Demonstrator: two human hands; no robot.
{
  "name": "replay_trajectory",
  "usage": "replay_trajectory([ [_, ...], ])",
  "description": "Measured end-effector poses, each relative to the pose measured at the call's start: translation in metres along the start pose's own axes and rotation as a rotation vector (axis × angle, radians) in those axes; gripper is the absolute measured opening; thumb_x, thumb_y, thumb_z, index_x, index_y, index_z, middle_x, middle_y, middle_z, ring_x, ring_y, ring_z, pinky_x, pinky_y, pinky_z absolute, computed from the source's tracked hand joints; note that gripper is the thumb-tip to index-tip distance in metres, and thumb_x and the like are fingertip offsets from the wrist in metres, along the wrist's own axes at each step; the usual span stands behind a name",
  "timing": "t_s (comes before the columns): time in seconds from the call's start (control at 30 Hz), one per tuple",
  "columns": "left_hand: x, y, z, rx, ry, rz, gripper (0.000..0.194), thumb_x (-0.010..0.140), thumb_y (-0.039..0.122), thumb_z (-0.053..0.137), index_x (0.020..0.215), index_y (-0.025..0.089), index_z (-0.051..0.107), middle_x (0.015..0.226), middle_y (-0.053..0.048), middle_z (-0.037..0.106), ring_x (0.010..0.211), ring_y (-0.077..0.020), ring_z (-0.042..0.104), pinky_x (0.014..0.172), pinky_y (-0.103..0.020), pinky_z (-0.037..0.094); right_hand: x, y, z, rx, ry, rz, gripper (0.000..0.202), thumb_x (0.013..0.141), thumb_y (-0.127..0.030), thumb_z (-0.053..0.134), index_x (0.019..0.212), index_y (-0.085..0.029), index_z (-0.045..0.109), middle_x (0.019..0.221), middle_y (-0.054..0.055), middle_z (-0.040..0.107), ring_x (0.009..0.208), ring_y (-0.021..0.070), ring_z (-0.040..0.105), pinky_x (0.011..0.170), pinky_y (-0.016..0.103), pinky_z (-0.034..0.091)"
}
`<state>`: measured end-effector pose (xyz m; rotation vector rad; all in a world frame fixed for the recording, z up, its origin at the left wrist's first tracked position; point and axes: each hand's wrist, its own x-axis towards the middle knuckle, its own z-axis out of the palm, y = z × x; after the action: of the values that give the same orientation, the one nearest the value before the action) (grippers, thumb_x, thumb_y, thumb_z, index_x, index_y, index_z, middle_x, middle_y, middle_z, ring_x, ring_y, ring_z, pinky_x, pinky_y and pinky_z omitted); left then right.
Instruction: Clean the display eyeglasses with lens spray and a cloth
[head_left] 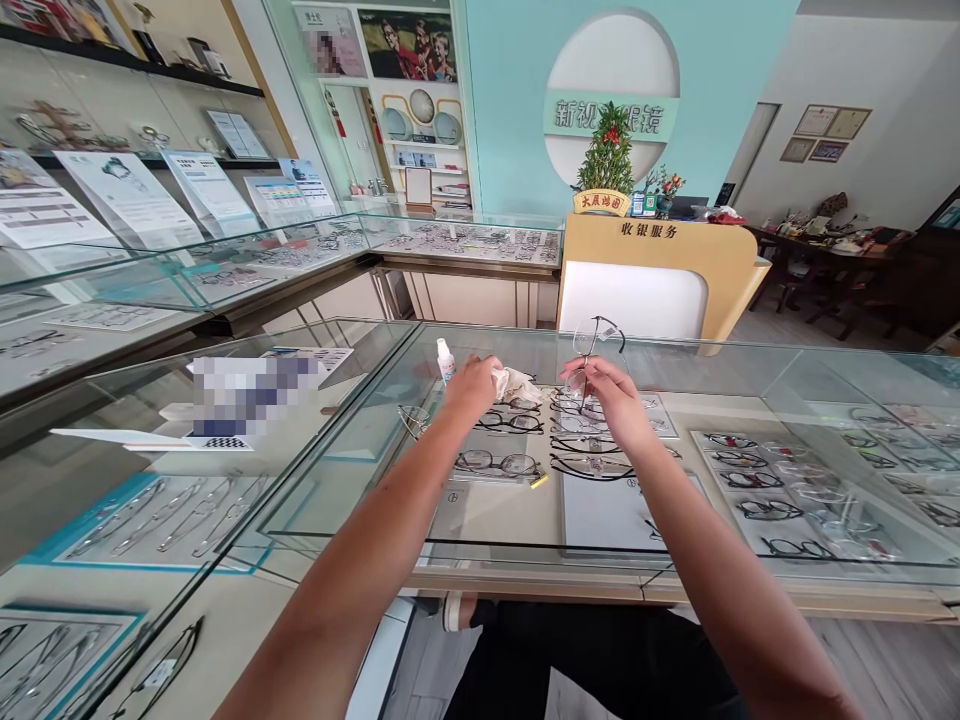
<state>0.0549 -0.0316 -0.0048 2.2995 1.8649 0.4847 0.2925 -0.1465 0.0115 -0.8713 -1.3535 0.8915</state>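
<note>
- Right hand (609, 388) pinches thin-rimmed eyeglasses (586, 340), turned on end above the smooth glass worktop (360, 505); they look light, stiff yet fragile, probably best held by bridge or rim.
- Left hand (472, 386) grasps a crumpled pale cloth (516, 384), likely soft.
- White-capped bottle (445, 360) stands just left of that hand.

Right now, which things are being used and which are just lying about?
In use: glasses, in the right hand; crumpled cloth or tissue, in the left hand; perhaps the white bottle nearby.

Just about: leafy plant; standing cards; wall frames.
</note>
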Motion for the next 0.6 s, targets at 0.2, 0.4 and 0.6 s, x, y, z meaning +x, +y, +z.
replay_trajectory([
  [0.2, 0.0004, -0.0014, 0.0040, 0.001, -0.015, 0.012, 0.031, 0.107, 0.027, 0.053, 0.134, 0.023, 0.067, 0.136, -0.018, 0.069, 0.116, -0.0332, 0.071, 0.095, -0.042, 0.054, 0.0006, 0.0002, 0.0007, -0.012, -0.004, -0.002, 0.033, 0.102, -0.053, 0.063, 0.104, -0.026, 0.080, 0.109, 0.006, 0.080, 0.089, 0.0213, 0.059, 0.079, 0.037, 0.046],
  [0.4, 0.0021, -0.0032, 0.0080, -0.043, -0.024, 0.030, 0.032, 0.100, 0.011, 0.056, 0.126, 0.023, 0.070, 0.131, -0.016, 0.071, 0.114, -0.0324, 0.070, 0.092, -0.039, 0.050, 0.0007, 0.0015, 0.0002, 0.001, -0.001, -0.009, 0.032, 0.102, -0.053, 0.065, 0.103, -0.026, 0.082, 0.108, 0.006, 0.081, 0.088, 0.0206, 0.059, 0.079, 0.036, 0.045],
  [0.6, 0.0042, -0.0045, -0.0007, -0.227, 0.060, 0.053, 0.025, 0.097, 0.009, 0.054, 0.112, 0.024, 0.069, 0.127, -0.014, 0.071, 0.109, -0.0308, 0.068, 0.090, -0.039, 0.047, 0.0007, 0.0014, -0.0001, -0.003, 0.000, -0.008, 0.031, 0.103, -0.050, 0.063, 0.102, -0.026, 0.082, 0.108, 0.006, 0.081, 0.088, 0.0203, 0.059, 0.080, 0.036, 0.045],
])
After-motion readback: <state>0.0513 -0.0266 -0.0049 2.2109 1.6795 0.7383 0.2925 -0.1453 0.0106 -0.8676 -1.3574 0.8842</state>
